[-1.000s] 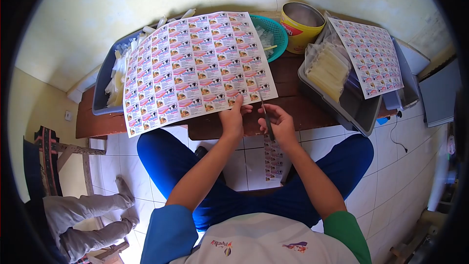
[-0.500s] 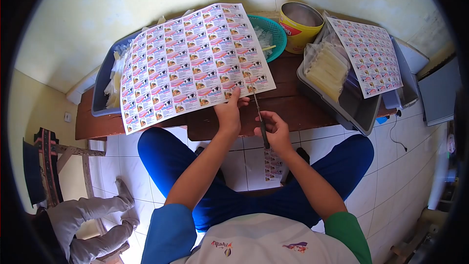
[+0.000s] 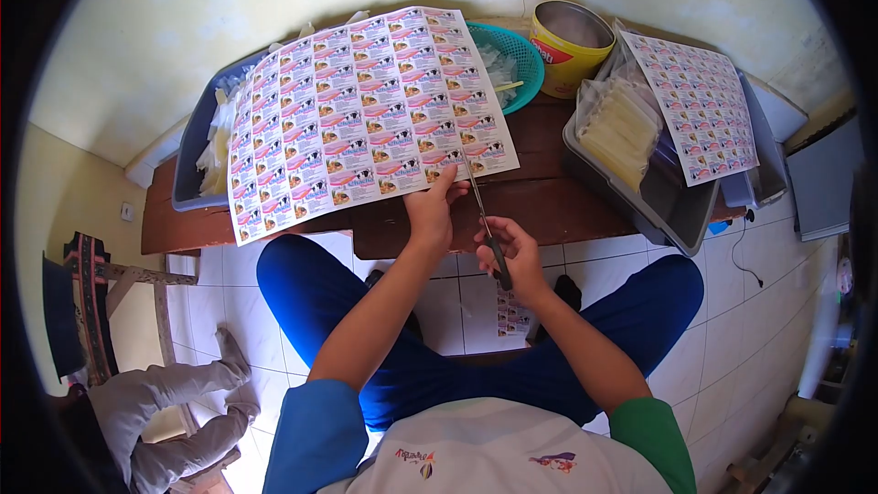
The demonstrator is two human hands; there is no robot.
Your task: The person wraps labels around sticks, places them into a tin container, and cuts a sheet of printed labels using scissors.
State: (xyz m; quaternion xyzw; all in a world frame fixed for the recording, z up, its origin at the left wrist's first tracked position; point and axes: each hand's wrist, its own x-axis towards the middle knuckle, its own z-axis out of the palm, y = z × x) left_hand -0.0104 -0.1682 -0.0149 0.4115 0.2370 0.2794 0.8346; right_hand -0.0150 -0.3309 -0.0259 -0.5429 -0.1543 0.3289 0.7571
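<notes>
A large sheet of printed labels (image 3: 366, 119) is held up by its lower edge in my left hand (image 3: 432, 210), thumb on top. My right hand (image 3: 512, 256) is closed around the dark handles of a pair of scissors (image 3: 485, 220). Their blades point up and left, with the tips at the lower right part of the sheet, close to my left thumb. Below my right hand, a cut strip of labels (image 3: 512, 318) shows low between my legs, partly hidden by the hand.
Behind the sheet are a grey-blue tub of plastic pieces (image 3: 197, 151) and a green basket (image 3: 526, 69). A yellow tin (image 3: 560, 59) stands beside them. On the right, a grey tub (image 3: 672, 220) holds bags near another label sheet (image 3: 704, 110). Another person's legs (image 3: 183, 393) show at lower left.
The sheet has tilted and moved slightly up and left since the first frame. My right hand and the scissors have moved slightly down, drawing back from the sheet, with more blade showing.
</notes>
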